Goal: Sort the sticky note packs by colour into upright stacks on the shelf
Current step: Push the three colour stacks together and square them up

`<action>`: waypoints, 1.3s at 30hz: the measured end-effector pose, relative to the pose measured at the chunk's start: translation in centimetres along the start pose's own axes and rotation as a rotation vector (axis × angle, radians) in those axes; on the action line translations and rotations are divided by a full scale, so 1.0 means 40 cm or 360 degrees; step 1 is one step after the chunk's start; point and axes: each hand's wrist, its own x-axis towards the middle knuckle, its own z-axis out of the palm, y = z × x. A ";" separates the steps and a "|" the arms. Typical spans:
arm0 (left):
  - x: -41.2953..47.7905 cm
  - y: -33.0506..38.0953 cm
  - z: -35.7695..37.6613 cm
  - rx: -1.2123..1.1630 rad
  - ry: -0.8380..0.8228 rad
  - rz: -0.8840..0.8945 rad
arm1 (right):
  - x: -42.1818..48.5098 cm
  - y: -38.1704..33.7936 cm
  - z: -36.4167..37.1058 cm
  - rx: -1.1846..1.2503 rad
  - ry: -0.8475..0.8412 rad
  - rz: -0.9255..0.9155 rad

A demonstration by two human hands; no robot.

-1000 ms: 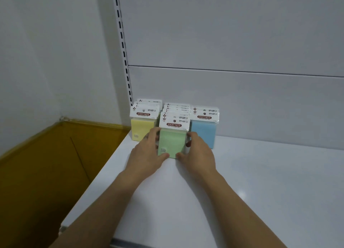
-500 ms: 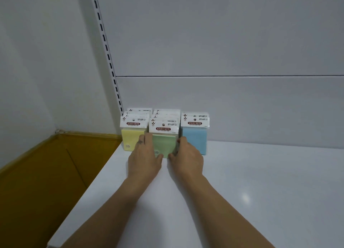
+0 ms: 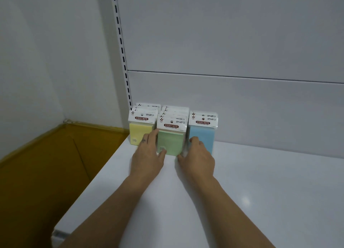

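Both hands have stayed on the flanks of the front green pack (image 3: 170, 142) over the last second, and the pack now stands slightly nearer the line of its neighbours than it did then.

1. Task item. The front green pack stands upright on the shelf (image 3: 251, 192), at the head of the green stack (image 3: 175, 111), a little forward of the rows on either side.
2. Left hand. The left hand (image 3: 147, 154) holds the pack's left edge: index finger laid up along that edge, thumb on the lower front face.
3. Right hand. The right hand (image 3: 198, 159) holds the right edge: fingers curled into the gap between green and blue, thumb at the lower front corner. The fingertips are hidden.
4. Adjacent stacks. The yellow stack (image 3: 140, 134) stands just beside the green on the left, several packs deep. The blue stack (image 3: 202, 138) stands on the right and shows two header cards.
5. Surroundings. All three rows back onto the back panel (image 3: 242, 108), near the slotted upright (image 3: 121, 48). A yellow-brown surface (image 3: 46, 164) lies below, to the left of the shelf.
6. Progress. Judged from the layout, sorting is nearly complete: three colours, three upright rows, no loose packs in view. What remains appears to be seating this pack flush and releasing it.
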 end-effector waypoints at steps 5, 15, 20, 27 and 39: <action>-0.014 0.017 -0.021 0.0014 0.0062 -0.0022 | 0.011 0.025 -0.066 0.0048 -0.0021 0.0075; -0.046 0.109 -0.022 0.0338 -0.0141 0.0360 | 0.058 0.115 -0.145 -0.0031 -0.0111 0.0230; -0.074 0.195 0.043 0.0337 -0.0523 0.0456 | 0.085 0.145 -0.146 -0.0011 -0.0303 0.0181; -0.068 0.223 0.118 0.0451 -0.0613 0.0361 | 0.100 0.181 -0.113 0.0129 -0.0251 0.0008; -0.061 0.193 0.143 0.0135 -0.0603 0.0330 | 0.133 0.209 -0.078 0.0138 -0.0118 -0.0118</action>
